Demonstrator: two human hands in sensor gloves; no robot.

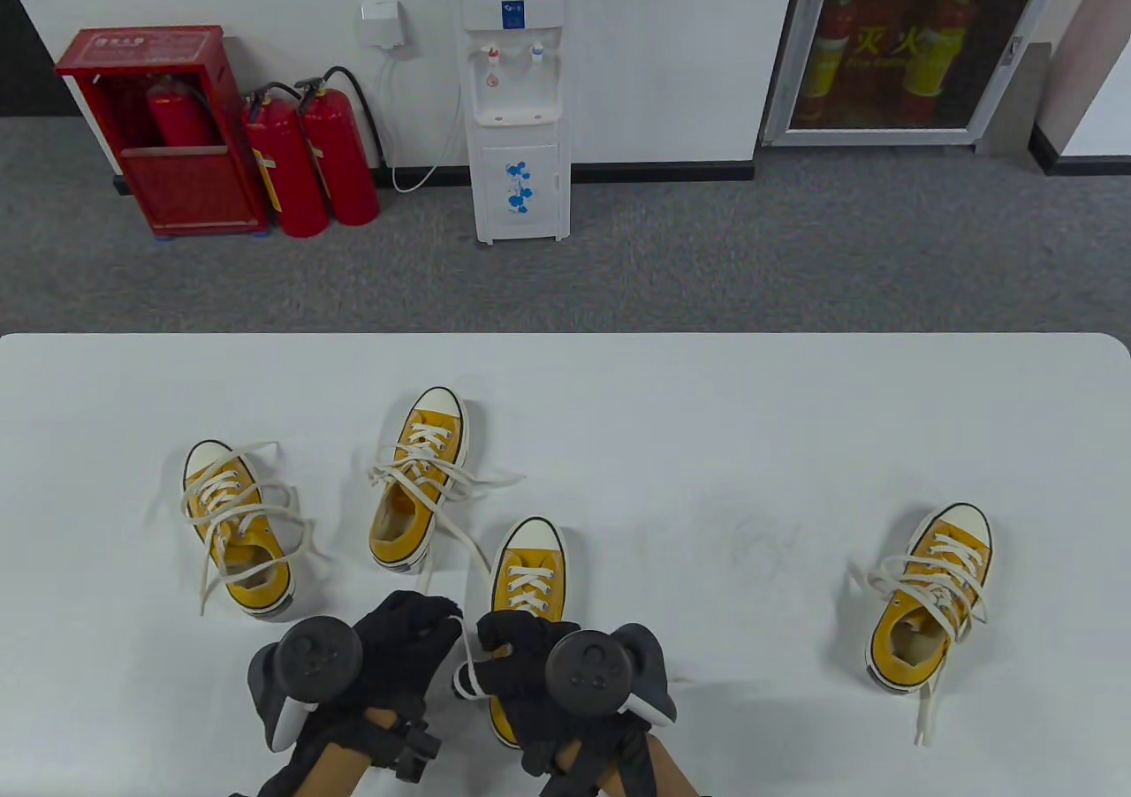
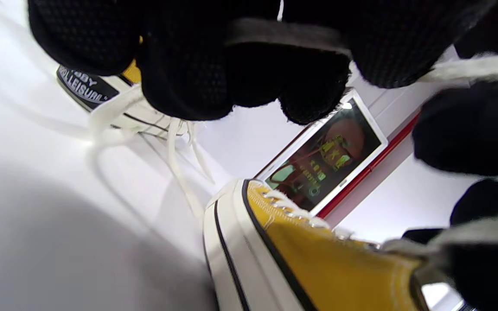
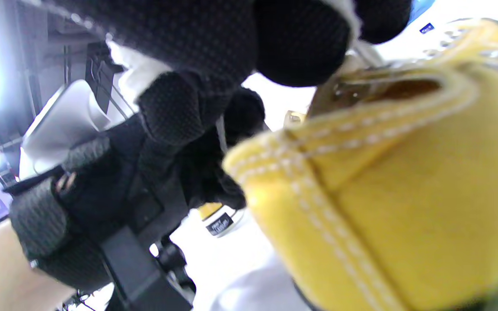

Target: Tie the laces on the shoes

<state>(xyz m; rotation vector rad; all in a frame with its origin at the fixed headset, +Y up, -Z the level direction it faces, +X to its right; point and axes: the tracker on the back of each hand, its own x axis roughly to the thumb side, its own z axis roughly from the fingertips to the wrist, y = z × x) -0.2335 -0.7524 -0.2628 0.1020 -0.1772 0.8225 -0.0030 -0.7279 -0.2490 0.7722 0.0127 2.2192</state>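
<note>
Both grips pinching white lace (image 1: 466, 656), beside nearest shoe (image 1: 528, 578)

White table (image 1: 707, 408), four yellow shoes (image 1: 932, 594)

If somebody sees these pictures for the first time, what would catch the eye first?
Probably the four yellow shoes on the white table, most of all the nearest shoe at the front edge. There the left hand and right hand, in black gloves, pull its white lace between them. Behind the table, red fire extinguishers stand by the wall.
</note>
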